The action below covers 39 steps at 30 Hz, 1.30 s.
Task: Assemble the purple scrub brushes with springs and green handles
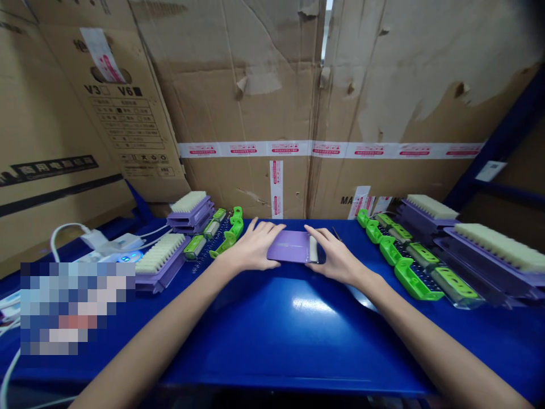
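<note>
A flat purple rectangular piece point(289, 247) lies between my two hands at the middle of the blue table, with a pale strip near its right end. My left hand point(254, 247) grips its left end, fingers over the far edge and thumb at the near one. Around the right end, my right hand point(334, 255) is closed in the same way, partly covering the pale strip. The underside of the piece is hidden. Just left of my left hand are bright green bracket-like parts point(227, 238); similar green brackets point(389, 253) are in a row to the right.
Purple blocks with cream bristles point(159, 254) stand at left, and more bristle blocks point(498, 247) at right. Small green-and-clear pieces point(426, 255) and tiny springs lie beside them. White cables and a power strip point(106, 244) are at left. Cardboard point(247, 113) walls the back.
</note>
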Available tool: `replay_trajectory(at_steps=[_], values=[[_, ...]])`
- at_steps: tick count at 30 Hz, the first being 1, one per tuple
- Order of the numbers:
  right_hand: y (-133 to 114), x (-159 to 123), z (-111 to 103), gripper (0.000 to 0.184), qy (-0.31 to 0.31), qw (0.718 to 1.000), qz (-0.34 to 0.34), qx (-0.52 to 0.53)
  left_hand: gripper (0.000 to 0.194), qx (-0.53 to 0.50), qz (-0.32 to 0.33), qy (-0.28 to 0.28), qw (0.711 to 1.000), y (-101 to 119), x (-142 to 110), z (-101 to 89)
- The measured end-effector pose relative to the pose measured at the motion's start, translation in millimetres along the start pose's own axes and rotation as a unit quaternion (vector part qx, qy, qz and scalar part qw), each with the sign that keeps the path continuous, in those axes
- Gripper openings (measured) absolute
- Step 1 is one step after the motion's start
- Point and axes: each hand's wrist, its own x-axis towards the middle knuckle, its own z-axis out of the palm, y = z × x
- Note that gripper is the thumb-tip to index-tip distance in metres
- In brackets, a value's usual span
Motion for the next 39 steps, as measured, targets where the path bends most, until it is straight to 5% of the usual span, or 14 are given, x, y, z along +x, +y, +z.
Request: replay_trajectory(at_steps=[4, 8, 16, 21, 26, 34, 39], values=[[-13.8, -1.0, -4.1, 0.085, -0.010, 1.000, -0.016, 0.011, 0.069, 0.018, 0.012, 0.012, 1.000, 12.9, 8.5, 11.0], [-12.9, -2.6, -9.9, 0.083, 0.000, 0.998, -0.023, 0.066, 0.080, -0.044, 0.004, 0.005, 0.999, 6.5, 14.7, 13.1], [-15.7, -5.5, -19.5, 0.078, -0.027, 0.999, -0.042, -0.010, 0.079, -0.061, 0.035, 0.011, 0.997, 4.0, 18.6, 10.5], [-11.0, -1.0, -10.9, 0.082, 0.031, 0.994, 0.013, 0.103, 0.066, 0.026, 0.011, 0.084, 0.996, 18.8, 16.7, 16.8], [-25.7, 12.1, 10.5, 0.052, 0.207, 0.940, 0.226, 0.152, 0.054, 0.108, 0.023, 0.126, 0.986, 39.6, 13.2, 27.9], [-22.9, 12.2, -3.3, 0.038, 0.252, 0.929, 0.172, 0.208, 0.051, 0.053, 0.071, 0.169, 0.982, 33.7, 13.4, 25.8], [-10.9, 16.0, -7.7, 0.043, 0.272, 0.852, 0.219, 0.390, 0.061, -0.006, 0.029, 0.212, 0.977, 14.4, 8.9, 17.8]])
